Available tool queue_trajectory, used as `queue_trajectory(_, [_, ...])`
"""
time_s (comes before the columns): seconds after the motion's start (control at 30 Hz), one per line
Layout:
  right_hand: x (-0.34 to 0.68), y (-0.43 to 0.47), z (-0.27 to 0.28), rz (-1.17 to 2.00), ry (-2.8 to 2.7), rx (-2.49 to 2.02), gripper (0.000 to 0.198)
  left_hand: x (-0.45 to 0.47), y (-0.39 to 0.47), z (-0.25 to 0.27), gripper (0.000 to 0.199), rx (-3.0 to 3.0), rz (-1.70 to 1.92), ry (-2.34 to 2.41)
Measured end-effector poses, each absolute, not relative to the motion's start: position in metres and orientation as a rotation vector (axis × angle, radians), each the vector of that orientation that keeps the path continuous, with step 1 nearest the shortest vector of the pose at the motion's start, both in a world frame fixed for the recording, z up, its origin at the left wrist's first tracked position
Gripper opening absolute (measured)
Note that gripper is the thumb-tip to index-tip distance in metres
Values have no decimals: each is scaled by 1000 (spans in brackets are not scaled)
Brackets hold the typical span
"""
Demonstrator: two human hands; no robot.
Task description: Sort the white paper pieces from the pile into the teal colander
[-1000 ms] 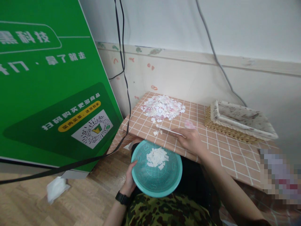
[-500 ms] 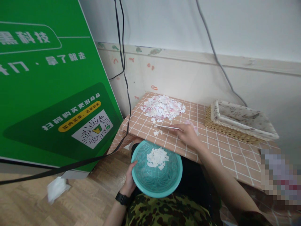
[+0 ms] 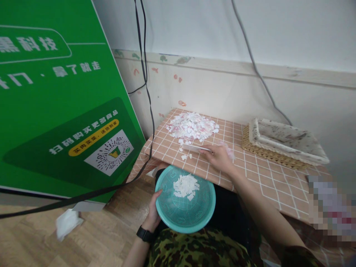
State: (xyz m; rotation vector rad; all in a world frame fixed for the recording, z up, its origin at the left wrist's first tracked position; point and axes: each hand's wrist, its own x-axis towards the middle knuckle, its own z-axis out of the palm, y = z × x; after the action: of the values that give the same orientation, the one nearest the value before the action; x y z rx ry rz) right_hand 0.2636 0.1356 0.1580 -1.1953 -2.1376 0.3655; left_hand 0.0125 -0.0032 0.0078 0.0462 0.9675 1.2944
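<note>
My left hand (image 3: pixel 154 209) grips the left rim of a round teal plastic colander (image 3: pixel 210 207), which is held at the table's front edge over my lap. A small heap of white scraps (image 3: pixel 185 186) lies inside it. Above the table, my right hand (image 3: pixel 218 157) pinches a thin, flat white strip (image 3: pixel 194 148) whose exact kind I cannot make out; its tip points left. Close to that tip lie a few loose white scraps (image 3: pixel 184 157). Behind the strip spreads a large pile of white and pinkish scraps (image 3: pixel 191 127), apparently paper.
A checked brown cloth covers the table (image 3: pixel 280 181). On its right stands a cloth-lined wicker basket (image 3: pixel 250 142). Black cords (image 3: pixel 150 111) hang in front of the green panel (image 3: pixel 55 111) at left. A white bag (image 3: pixel 68 223) lies on the floor.
The white strip in my right hand has turned to show more of its flat face, and the hand has shifted slightly left. My left hand and the colander stay in place.
</note>
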Motion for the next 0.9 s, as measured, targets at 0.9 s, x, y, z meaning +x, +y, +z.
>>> queue_trajectory(0.9, [214, 111, 182, -43, -2281, -1338, 25, 11, -4, 6, 24, 47, 1297, 968])
